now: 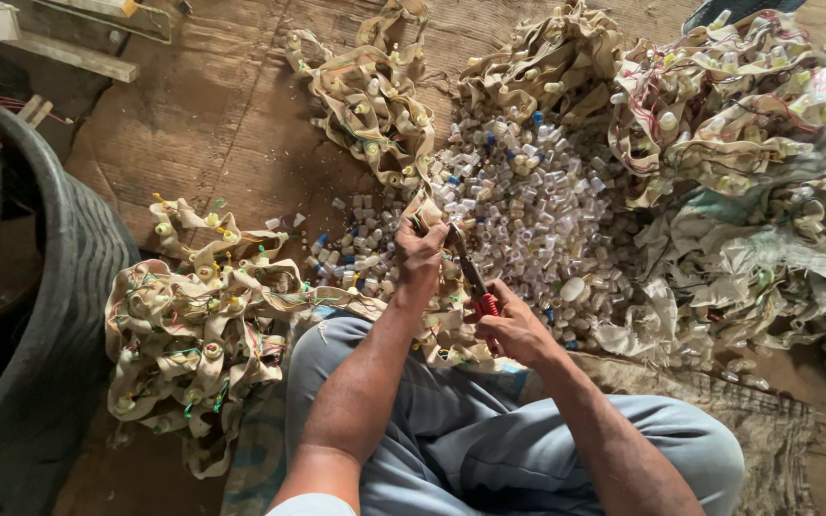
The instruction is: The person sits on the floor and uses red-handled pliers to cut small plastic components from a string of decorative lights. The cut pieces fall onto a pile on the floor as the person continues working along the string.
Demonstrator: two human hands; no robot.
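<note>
While the left hand (pixel 420 250) pinches a limp beige cloth strip (pixel 403 162), light and floppy, best gripped near the cut, the right hand (pixel 513 330) clasps red-handled metal cutters (pixel 473 282)

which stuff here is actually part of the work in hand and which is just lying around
In use:
left hand gripping fabric strip
right hand holding red-handled cutters
pile of small plastic caps

Lying about:
large tyre
wooden slats
cardboard floor

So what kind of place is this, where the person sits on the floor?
Probably a small salvage or recycling workshop. A heap of little plastic sockets lies on cardboard flooring, dirty wired fabric strips pile around, and the right hand works red-handled cutters.
</note>
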